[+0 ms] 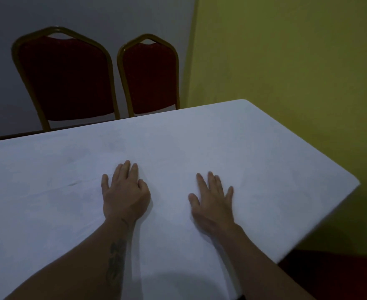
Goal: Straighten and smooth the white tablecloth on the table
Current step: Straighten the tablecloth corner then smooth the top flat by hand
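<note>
Hands two, left (125,194) and right (213,201) flat, grip released, on one white tablecloth (254,152), two chairs (66,77) behind.

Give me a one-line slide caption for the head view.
Both hands, left and right, press flat on the tablecloth.

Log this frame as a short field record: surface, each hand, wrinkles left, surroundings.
surface: white tablecloth covering the table
left hand: palm down on the cloth, fingers partly curled
right hand: flat on the cloth, fingers spread
wrinkles: small crease left of the left hand; cloth elsewhere looks mostly smooth
surroundings: two red chairs behind the far edge, yellow-green wall on the right
</note>
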